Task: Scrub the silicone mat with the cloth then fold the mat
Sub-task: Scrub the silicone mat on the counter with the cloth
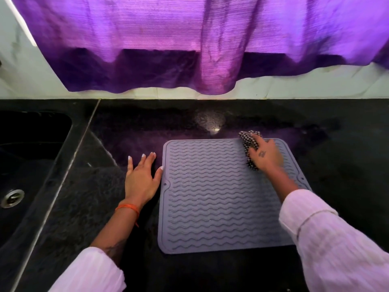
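A grey silicone mat (pixel 212 194) with wavy ridges lies flat on the black counter. At the mat's far right corner my right hand (pixel 265 154) grips a bunched black-and-white checked cloth (pixel 248 142) and presses it onto the mat. My left hand (pixel 141 178) rests flat on the counter just left of the mat, fingers spread, with the thumb tip touching the mat's left edge.
A black sink (pixel 29 152) with a metal drain (pixel 11 198) is set into the counter at the left. A purple curtain (pixel 189 39) hangs over the white wall behind. Dark counter (pixel 341 165) stretches to the right of the mat.
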